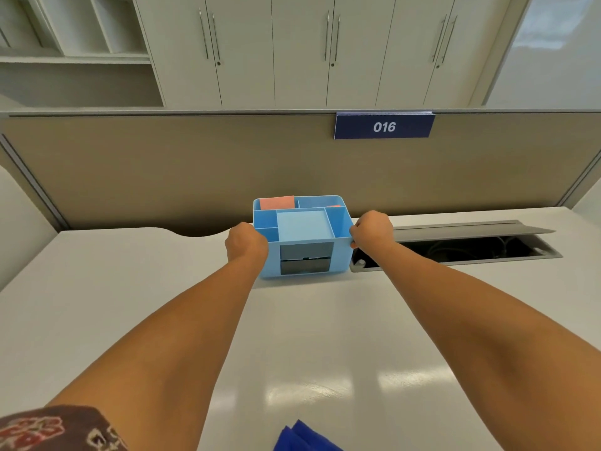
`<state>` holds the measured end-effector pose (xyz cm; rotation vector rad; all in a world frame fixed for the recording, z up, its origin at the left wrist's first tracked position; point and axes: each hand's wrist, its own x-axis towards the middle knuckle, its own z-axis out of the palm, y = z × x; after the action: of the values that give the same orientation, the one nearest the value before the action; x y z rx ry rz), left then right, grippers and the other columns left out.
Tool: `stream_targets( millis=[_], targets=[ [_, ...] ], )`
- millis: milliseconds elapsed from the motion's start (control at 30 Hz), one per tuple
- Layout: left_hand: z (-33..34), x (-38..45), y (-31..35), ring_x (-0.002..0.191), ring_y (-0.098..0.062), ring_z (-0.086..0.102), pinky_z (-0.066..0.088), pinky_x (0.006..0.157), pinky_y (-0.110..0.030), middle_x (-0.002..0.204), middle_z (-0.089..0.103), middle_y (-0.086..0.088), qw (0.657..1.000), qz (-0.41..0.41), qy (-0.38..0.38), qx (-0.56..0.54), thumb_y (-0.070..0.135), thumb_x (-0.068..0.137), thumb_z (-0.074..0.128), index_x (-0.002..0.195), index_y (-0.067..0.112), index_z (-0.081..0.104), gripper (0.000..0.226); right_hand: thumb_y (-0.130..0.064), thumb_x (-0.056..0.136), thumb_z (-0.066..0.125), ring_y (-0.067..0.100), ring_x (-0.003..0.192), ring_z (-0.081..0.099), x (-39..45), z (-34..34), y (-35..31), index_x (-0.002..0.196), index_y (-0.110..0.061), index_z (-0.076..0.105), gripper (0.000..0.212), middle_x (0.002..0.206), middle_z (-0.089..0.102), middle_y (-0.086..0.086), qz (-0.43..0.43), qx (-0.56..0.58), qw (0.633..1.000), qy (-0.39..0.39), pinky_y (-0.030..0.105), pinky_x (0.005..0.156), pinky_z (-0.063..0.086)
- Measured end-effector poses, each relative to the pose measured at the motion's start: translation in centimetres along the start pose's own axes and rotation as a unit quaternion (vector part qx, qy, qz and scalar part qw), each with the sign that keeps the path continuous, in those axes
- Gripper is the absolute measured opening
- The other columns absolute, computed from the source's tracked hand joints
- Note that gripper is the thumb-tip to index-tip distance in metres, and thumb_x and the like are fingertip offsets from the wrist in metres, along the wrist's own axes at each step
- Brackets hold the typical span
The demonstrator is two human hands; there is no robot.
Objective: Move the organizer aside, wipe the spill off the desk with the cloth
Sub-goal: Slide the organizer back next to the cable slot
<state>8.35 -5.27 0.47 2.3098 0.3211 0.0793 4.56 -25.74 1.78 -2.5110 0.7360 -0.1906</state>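
Note:
A light blue desk organizer [304, 226] with several compartments and two grey front drawers stands at the far middle of the white desk [130, 304]. A pink pad sits in its back left compartment. My left hand [244, 244] grips its left side and my right hand [370, 230] grips its right side. A dark blue cloth [304, 437] lies at the desk's near edge, partly cut off by the frame. I cannot make out a spill on the desk surface.
An open cable tray [455, 247] with a raised grey lid is set into the desk just right of the organizer. A tan partition [162, 170] with a "016" sign [384, 125] runs behind the desk. White cabinets stand beyond it.

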Motion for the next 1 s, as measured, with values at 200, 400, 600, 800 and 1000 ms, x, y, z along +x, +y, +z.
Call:
stream_targets(
  millis=[200, 400, 600, 800, 1000],
  targets=[
    [0.4, 0.0, 0.1, 0.079, -0.020, 0.049, 0.040, 0.065, -0.027, 0.104, 0.060, -0.015, 1.000, -0.009, 0.000, 0.010, 0.012, 0.086, 0.060, 0.108, 0.004, 0.053, 0.024, -0.015, 0.087, 0.061, 0.019, 0.067, 0.051, 0.1, 0.3, 0.6, 0.075, -0.005, 0.056, 0.016, 0.077, 0.058, 0.009, -0.007, -0.007, 1.000, 0.003, 0.019, 0.044, 0.027],
    [0.7, 0.1, -0.1, 0.079, -0.020, 0.049, 0.040, 0.065, -0.027, 0.104, 0.060, -0.015, 1.000, -0.012, 0.001, 0.017, 0.010, 0.085, 0.061, 0.107, 0.003, 0.054, 0.024, -0.017, 0.088, 0.061, 0.018, 0.069, 0.051, 0.2, 0.5, 0.8, 0.077, -0.007, 0.055, 0.016, 0.079, 0.056, 0.008, -0.013, -0.018, 1.000, 0.004, 0.018, 0.044, 0.027],
    [0.7, 0.2, -0.2, 0.078, -0.020, 0.049, 0.041, 0.064, -0.027, 0.103, 0.060, -0.015, 1.000, -0.012, 0.000, 0.024, 0.011, 0.085, 0.061, 0.107, 0.003, 0.054, 0.024, -0.016, 0.088, 0.059, 0.019, 0.068, 0.052, 0.1, 0.6, 0.7, 0.078, -0.006, 0.057, 0.015, 0.081, 0.060, 0.010, -0.005, -0.003, 1.000, 0.010, 0.017, 0.044, 0.027],
    [0.4, 0.3, -0.5, 0.081, -0.022, 0.054, 0.043, 0.063, -0.029, 0.105, 0.063, -0.015, 1.000, -0.015, -0.004, 0.013, 0.027, 0.092, 0.050, 0.099, 0.005, 0.054, 0.024, -0.037, 0.092, 0.053, 0.011, 0.048, 0.045, -0.5, 0.5, 1.0, 0.077, -0.005, 0.057, 0.036, 0.066, 0.060, 0.006, 0.032, 0.047, 0.998, 0.009, 0.018, 0.041, 0.026],
    [-1.4, -1.4, -2.3, 0.097, -0.024, 0.056, 0.042, 0.075, -0.030, 0.120, 0.059, -0.014, 0.996, -0.040, -0.033, 0.069, 0.044, 0.095, 0.033, 0.117, 0.005, 0.051, 0.048, -0.060, 0.091, 0.030, 0.029, 0.110, 0.057, -3.8, 0.6, 2.2, 0.129, -0.012, 0.050, 0.064, 0.122, 0.059, 0.012, 0.044, 0.061, 0.996, 0.045, 0.033, 0.077, 0.042]
  ],
)
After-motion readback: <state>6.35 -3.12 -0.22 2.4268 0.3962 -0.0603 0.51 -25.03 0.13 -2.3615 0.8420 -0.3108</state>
